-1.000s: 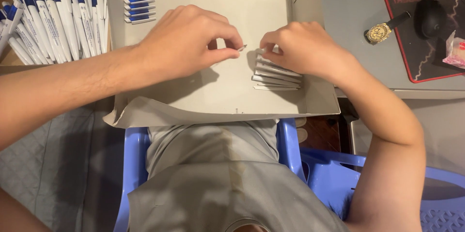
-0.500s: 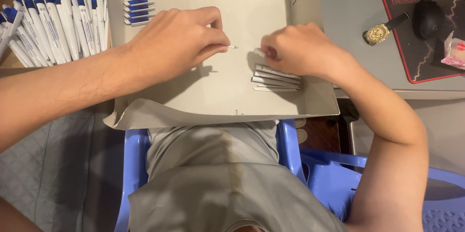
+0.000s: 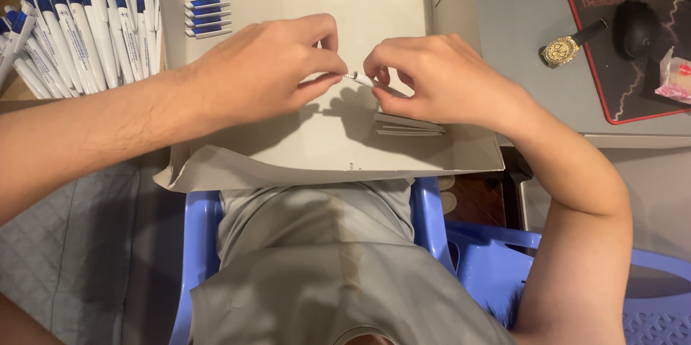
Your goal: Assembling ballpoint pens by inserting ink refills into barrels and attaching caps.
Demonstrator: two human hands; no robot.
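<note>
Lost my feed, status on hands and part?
Left hand, right hand both pinching a small spring over cardboard box. Nothing between them.

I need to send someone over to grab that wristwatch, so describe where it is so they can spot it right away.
Start at the black mouse pad with the red border on the grey desk, to the right of the open cardboard box. The wristwatch lies just off the pad's left edge, its dark strap pointing toward the black mouse. Its gold-coloured round case is the only shiny metal there.

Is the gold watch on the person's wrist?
No, the watch lies on the desk beside the mouse pad.
</note>
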